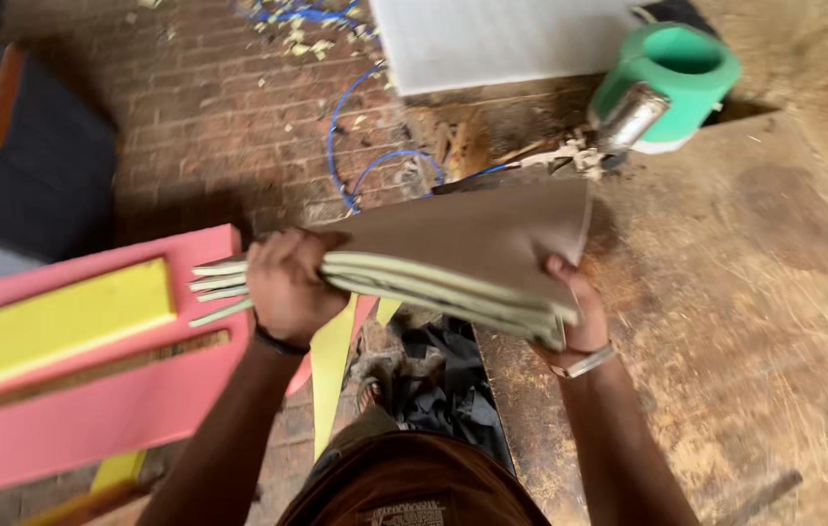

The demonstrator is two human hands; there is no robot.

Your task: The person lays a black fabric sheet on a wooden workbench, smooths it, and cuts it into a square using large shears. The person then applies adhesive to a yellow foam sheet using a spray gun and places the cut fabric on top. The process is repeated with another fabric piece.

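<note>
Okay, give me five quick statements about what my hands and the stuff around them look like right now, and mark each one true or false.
1. Both hands grip one stack of thin sheets. True: the left hand holds one end, the right hand the other.
2. The stack lies flat on the workbench. False: it is held up in the air, above the wooden workbench.
3. A yellow block lies on a pink board. True.
4. The roll near the top right is red. False: the roll is green.
5. The right wrist is bare. False: it wears a band.
</note>
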